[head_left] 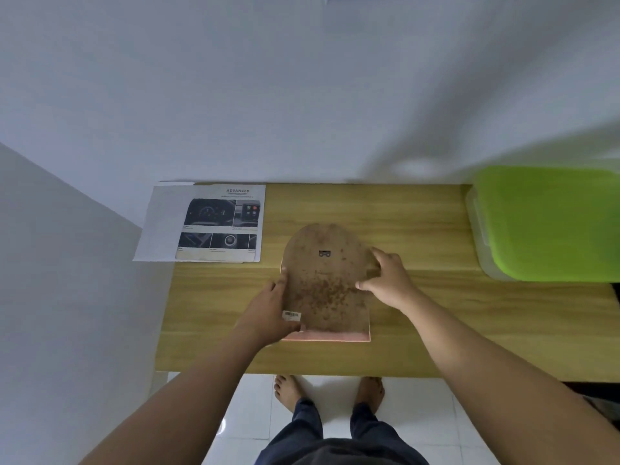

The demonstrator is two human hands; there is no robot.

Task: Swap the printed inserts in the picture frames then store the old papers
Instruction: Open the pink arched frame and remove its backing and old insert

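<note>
down at six o'clock, feet: the person is standing barefoot on white tiles, just short of the table [436, 330] edge.
left hand [271, 310]: is resting on the frame's seven o'clock corner, fingers lying fairly straight and close together up the left edge, thumb sitting by a barcode sticker [292, 315]. whether anything is curling under the edge, i cannot tell.
picture frame [327, 336]: is lying face down at the table's middle, with only a pink strip of it showing along the near side.
backing board [325, 280]: arched, brown and speckled, is sitting in the frame with its hanger [324, 253] facing up.
right hand [385, 280]: is working at the board's three o'clock edge, fingers curled, thumb on the far side and index tip on the board's face, pinching that edge.
board against fingers: is lying between the two hands and touching both; its middle and its arched top at twelve o'clock are showing bare.
printed sheet [214, 223]: is lying flat at ten o'clock, apart from the frame, its left part hanging past the table edge. whether it is the new insert or an old one, i cannot tell.
green-lidded box [550, 223]: is sitting closed at two o'clock, well apart from both hands; likely the store for old papers.
progress: looking early. the back is seemingly not yet off, so pulling the insert, swapping and storing are all waiting.
</note>
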